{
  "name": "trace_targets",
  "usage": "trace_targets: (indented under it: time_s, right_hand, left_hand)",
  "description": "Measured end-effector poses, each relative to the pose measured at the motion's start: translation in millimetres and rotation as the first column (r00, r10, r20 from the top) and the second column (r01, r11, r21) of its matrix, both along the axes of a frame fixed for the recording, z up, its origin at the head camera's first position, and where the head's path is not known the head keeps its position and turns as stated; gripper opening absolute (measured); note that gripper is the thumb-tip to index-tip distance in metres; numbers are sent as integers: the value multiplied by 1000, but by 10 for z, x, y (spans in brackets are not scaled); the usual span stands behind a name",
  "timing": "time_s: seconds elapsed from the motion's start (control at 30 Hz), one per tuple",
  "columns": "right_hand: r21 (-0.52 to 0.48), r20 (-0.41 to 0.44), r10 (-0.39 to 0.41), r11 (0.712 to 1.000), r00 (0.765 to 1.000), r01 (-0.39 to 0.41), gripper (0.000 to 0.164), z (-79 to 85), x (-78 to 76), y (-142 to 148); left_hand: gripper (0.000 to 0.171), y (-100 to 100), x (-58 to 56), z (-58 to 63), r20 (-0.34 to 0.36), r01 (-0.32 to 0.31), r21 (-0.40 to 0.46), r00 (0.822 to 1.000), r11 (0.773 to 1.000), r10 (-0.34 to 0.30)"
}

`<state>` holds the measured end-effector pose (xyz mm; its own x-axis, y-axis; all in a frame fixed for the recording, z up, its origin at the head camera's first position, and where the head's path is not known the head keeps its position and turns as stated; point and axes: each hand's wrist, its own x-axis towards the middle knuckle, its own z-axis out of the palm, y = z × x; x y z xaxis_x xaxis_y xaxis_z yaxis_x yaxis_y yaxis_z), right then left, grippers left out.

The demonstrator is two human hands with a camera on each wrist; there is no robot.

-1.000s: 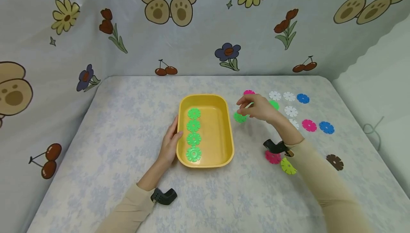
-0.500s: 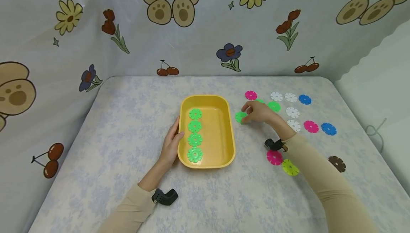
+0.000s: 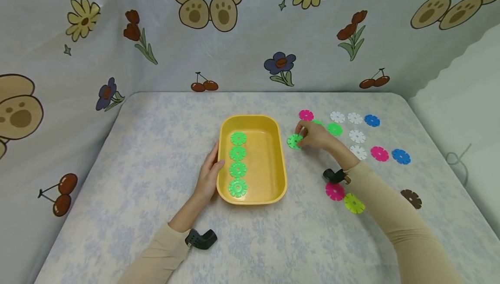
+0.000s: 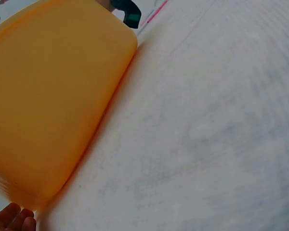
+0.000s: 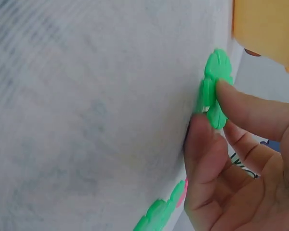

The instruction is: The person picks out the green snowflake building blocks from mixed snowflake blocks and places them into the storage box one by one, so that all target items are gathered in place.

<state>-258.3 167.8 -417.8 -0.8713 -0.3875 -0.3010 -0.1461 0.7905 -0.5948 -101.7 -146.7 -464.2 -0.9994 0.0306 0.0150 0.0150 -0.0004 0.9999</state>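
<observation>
Tabletop (image 3: 164,145), tray edge (image 3: 283,162), gap, green disc (image 3: 293,141) (in right grip (image 3: 314,135))

Right-hand fingers (image 5: 202,154) partly hide a green disc (image 5: 218,65).

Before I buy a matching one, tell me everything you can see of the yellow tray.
The yellow tray is a rounded rectangle with raised walls, apparently smooth plastic. It sits open side up on the patterned tabletop. The left hand grips its left wall; four green notched discs line that side of its floor.
</observation>
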Motion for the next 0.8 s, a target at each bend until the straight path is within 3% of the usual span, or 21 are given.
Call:
trace_targets:
  time_s: [0.17,0.5,0.8]
  right_hand:
    - [-95,10,-14,995,1000,15,16,52,-5,74]
    - [-199,19,3,980,1000,1,24,423,94,-11]
    - [-252,20,177,954,984,-166,16,645,316,-310]
  left_hand:
    - [58,4,2,9,-1,4,0,1000,1000,-4]
    - [58,1,-1,11,1,0,4,1000,1000,0]
    - [58,1,-1,10,-3,0,6,1000,1000,0]
